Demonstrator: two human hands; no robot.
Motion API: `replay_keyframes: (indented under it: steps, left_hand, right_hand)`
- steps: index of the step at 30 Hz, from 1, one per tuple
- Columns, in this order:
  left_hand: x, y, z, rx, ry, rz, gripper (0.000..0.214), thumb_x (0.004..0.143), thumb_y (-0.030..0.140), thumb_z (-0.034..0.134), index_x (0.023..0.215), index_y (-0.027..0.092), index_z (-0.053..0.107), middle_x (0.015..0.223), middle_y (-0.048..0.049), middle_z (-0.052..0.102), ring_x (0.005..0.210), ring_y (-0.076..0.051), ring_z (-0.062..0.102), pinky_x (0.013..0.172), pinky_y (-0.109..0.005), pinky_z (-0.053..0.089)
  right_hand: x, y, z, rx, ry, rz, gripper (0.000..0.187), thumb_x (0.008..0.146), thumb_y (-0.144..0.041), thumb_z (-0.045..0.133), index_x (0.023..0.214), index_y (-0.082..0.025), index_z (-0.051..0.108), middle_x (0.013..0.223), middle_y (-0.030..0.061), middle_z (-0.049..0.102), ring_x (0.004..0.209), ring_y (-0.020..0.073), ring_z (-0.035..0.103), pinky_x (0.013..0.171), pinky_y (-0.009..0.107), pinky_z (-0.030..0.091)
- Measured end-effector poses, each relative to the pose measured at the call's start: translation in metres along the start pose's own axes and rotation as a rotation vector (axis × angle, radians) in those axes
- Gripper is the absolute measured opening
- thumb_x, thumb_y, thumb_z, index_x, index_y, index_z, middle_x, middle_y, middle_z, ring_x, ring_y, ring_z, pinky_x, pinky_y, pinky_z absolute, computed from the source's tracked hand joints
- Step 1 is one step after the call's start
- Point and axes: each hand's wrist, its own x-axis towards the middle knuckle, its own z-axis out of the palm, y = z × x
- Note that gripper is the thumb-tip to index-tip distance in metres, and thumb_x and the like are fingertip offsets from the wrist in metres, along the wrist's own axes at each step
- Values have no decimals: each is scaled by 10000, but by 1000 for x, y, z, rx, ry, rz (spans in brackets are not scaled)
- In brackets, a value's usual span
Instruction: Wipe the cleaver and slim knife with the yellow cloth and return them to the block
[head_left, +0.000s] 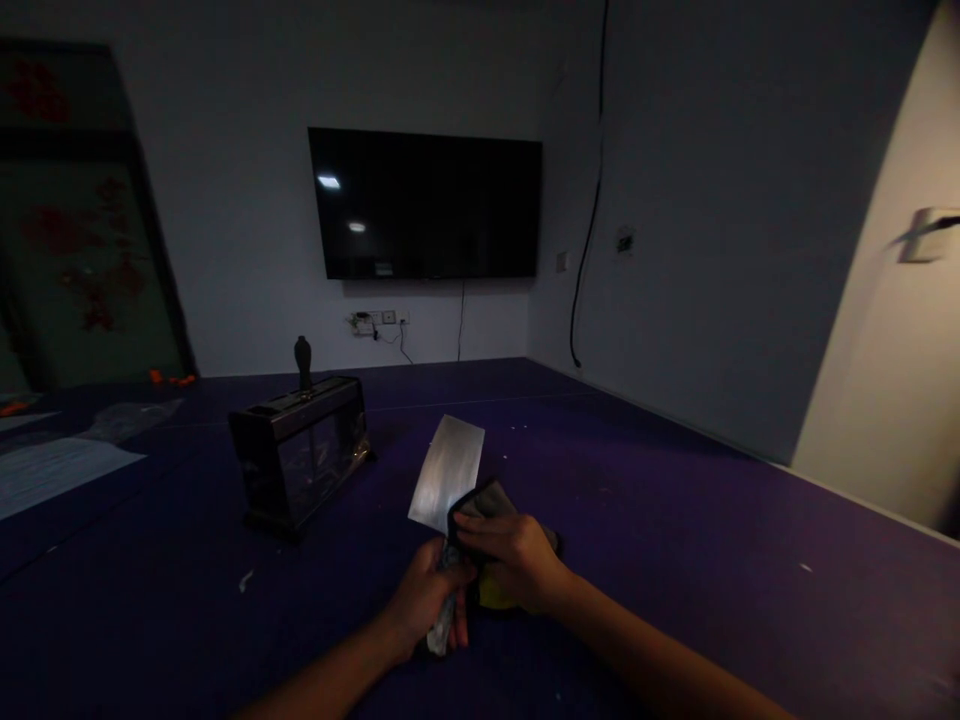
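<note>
A cleaver [450,470] with a wide, shiny metal blade points away from me, its blade raised above the purple surface. My left hand [427,595] is closed around its light-coloured handle. In my right hand [521,555] is a folded dark grey cloth [491,500] with a patch of yellow on its underside. The cloth is pressed against the lower right part of the blade, close to the handle. Ahead and to the left stands a black knife block [300,450] with see-through sides. A dark handle [303,362] sticks up from its top.
The purple floor covering [637,500] reaches to the walls, with small white scraps scattered on it. White sheets [60,470] and clear plastic [135,418] lie at the left. A television [427,205] hangs on the far wall, and a black cable [589,240] dangles in the corner.
</note>
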Motion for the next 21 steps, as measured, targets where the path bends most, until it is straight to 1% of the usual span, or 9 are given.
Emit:
replay_keyframes:
  steps: [5,8,14,18,21]
  left_hand:
    - [-3,3,-1,5,-28,16,366,648,413,575,848,181,375,378,73,475,262,-137,462,251,-179,308]
    - [-2,4,-3,11,-37,30,388,647,443,578,844,185,367,389,72,484,271,-138,470,249,-178,311]
    - [-1,5,-9,85,-28,60,387,679,451,545,891,176,375,357,59,482,277,-137,467,262,-175,319]
    - [0,5,-11,98,-9,31,347,674,407,546,876,180,379,364,67,475,279,-138,471,264,-172,306]
    - [0,6,-11,81,-6,-2,327,668,377,548,873,185,380,388,78,474,277,-128,471,280,-171,311]
  right_hand:
    - [-2,1,2,-20,11,-57,552,566,-35,418,1062,-176,613,1199,50,541,974,172,589,747,248,496]
    - [-4,4,2,-66,-8,-82,591,577,-28,409,1121,-187,574,1252,41,491,998,170,575,763,258,490]
    - [-2,-1,-4,-107,-105,-74,664,607,-5,369,1236,-189,471,1316,18,421,1108,152,493,815,232,468]
    - [2,-2,-7,-89,-180,-38,698,591,-10,351,1262,-181,439,1348,15,372,1138,143,462,855,239,445]
    - [3,1,-7,-95,-242,-6,734,569,-31,355,1283,-190,412,1362,7,343,1136,149,464,836,249,459]
